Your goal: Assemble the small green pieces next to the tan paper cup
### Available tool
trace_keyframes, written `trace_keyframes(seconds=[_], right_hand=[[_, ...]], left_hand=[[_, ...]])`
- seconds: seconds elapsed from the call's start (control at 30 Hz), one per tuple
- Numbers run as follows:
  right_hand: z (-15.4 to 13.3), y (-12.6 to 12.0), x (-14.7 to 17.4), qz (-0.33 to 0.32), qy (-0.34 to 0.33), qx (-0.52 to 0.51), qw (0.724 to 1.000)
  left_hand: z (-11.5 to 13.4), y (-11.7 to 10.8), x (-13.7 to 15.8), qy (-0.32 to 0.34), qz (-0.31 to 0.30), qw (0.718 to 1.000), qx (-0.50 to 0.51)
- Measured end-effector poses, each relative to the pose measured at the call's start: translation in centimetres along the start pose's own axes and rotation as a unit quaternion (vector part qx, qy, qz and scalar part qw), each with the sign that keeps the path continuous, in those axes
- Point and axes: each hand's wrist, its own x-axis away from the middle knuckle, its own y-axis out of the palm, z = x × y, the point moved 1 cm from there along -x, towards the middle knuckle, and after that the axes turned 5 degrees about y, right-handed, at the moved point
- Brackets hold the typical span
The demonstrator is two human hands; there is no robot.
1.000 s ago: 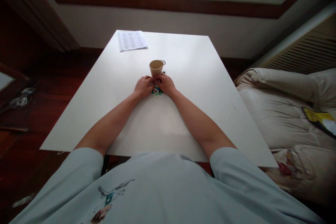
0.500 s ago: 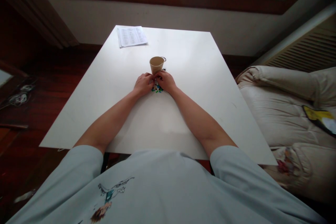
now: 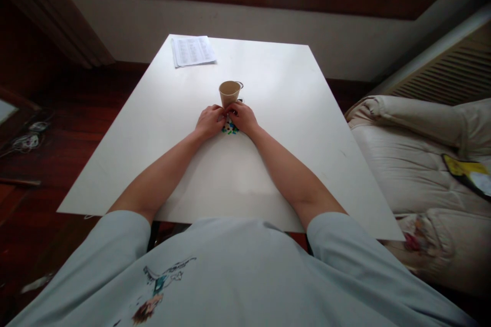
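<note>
L hand: L hand (image 3: 210,121) on near-L side of cup, fingers bent in, tips meeting R hand's; grip on anything? can't tell, too small.
R hand: R hand (image 3: 242,116) mirrors it, fingers curled, tips down & inward; can't tell if sth pinched b/w them.
Pieces: small blue/green/dark pieces (image 3: 230,130) loose on white table (image 3: 291,87), b/w the wrists, just nearside of fingertips; count unclear.
Cup: tan cup (image 3: 228,96) upright, just beyond fingertips, base partly hidden by them; contact unclear. Thin dark loop (image 3: 241,85) at rim, R side.
Dark bit: small dark item (image 3: 240,100) beside cup, past R knuckles; ID unclear.
Papers: printed sheets (image 3: 195,51) at far-L corner, well apart from hands.
Change, last sec: v. little. View tipped slightly, so table sits a bit higher in frame; hands, cup, pieces hold same layout.
Meaning: prob. fine fingertip work at one spot, no visible progress over that sec.
</note>
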Motion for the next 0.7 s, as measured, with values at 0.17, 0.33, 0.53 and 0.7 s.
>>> trace_keyframes(seconds=[0.17,0.33,0.53,0.7], right_hand=[[0.12,0.05,0.03,0.004,-0.002,0.000,1.000],[0.19,0.08,0.07,0.006,-0.005,-0.002,1.000],[0.38,0.15,-0.05,0.007,-0.007,-0.001,1.000],[0.38,0.14,-0.05,0.003,-0.006,0.005,1.000]], left_hand=[[-0.11,0.12,-0.03,-0.001,0.003,1.000,0.004],[-0.30,0.28,-0.14,-0.003,0.003,1.000,0.008],[-0.57,0.42,-0.20,0.000,0.003,1.000,0.008],[-0.49,0.38,-0.13,0.002,0.006,1.000,0.004]])
